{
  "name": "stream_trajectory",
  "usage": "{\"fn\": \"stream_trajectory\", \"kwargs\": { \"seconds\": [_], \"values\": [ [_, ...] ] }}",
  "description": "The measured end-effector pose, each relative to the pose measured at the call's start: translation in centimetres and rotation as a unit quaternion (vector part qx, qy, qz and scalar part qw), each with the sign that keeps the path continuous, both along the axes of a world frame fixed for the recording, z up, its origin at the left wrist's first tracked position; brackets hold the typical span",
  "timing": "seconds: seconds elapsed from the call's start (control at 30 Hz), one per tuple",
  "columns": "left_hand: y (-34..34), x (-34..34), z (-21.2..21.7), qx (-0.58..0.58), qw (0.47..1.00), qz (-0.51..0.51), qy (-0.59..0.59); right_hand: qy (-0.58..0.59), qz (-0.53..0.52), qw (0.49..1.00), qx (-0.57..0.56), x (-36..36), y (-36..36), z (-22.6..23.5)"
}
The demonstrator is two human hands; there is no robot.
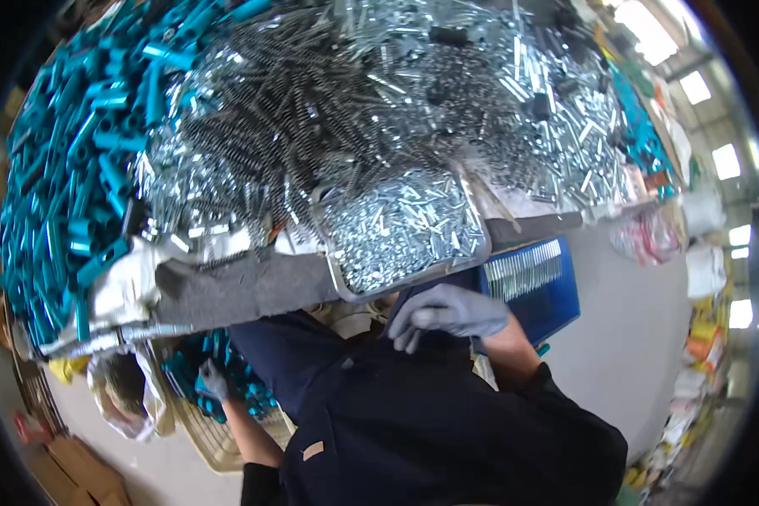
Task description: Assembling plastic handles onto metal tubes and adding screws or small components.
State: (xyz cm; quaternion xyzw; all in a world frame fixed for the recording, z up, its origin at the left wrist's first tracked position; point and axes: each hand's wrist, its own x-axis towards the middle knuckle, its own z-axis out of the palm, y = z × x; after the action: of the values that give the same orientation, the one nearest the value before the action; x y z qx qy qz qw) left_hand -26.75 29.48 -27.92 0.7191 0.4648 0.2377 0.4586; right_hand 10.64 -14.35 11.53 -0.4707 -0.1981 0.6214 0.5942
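My left hand (214, 381), in a grey glove, reaches down at my left side into a basket of teal tubular parts (249, 390). Its fingers are small in view and lie against teal pieces, so whether they grip one cannot be made out. Over my lap hovers my right hand (455, 312), also gloved in grey, its fingers loosely bent and apart with nothing visible in them. Just beyond it, at the table's front edge, sits a grey-rimmed tray (342, 285) full of small shiny metal pins (405, 223).
Heaped across the table are teal tubes (84, 169), dark coil springs (282, 101) and silvery metal pieces (578, 135). A blue bin (557, 299) with rows of metal rods stands right of my lap. A white sack (148, 396) and cardboard (76, 472) lie on the left floor.
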Motion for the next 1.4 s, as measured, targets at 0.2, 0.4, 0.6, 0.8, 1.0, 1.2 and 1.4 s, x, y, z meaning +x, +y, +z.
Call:
{"fn": "stream_trajectory", "kwargs": {
  "seconds": [0.2, 0.4, 0.6, 0.8, 1.0, 1.2, 1.4],
  "values": [
    [0.5, -6.5, 5.3, 0.281, 0.800, -0.373, 0.376, -0.388, -0.326, 0.839, -0.197, 9.3, -3.4, 3.4],
    [-2.4, 7.6, 20.8, 0.217, 0.962, 0.067, 0.149, -0.679, -0.313, 0.514, -0.421, 19.4, -3.5, -1.5],
    [-6.4, 16.3, 32.9, 0.277, 0.952, 0.055, -0.120, -0.638, -0.226, 0.473, -0.564, 21.5, 0.8, 0.5],
    [-13.0, 22.5, 38.2, 0.294, 0.926, -0.079, -0.225, -0.630, -0.185, 0.499, -0.566, 22.4, 0.6, 0.8],
    [-19.8, 28.0, 41.5, 0.231, 0.921, -0.250, -0.188, -0.618, -0.203, 0.507, -0.566, 18.7, -1.3, 5.3],
    [-21.9, 30.8, 42.0, 0.058, 0.912, -0.363, -0.183, -0.617, -0.396, 0.586, -0.346, 8.8, -1.8, 12.2],
    [-23.6, 31.9, 39.1, -0.250, 0.869, -0.295, -0.307, -0.715, -0.071, 0.692, -0.071, 4.9, 6.4, 9.6]
  ]
}}
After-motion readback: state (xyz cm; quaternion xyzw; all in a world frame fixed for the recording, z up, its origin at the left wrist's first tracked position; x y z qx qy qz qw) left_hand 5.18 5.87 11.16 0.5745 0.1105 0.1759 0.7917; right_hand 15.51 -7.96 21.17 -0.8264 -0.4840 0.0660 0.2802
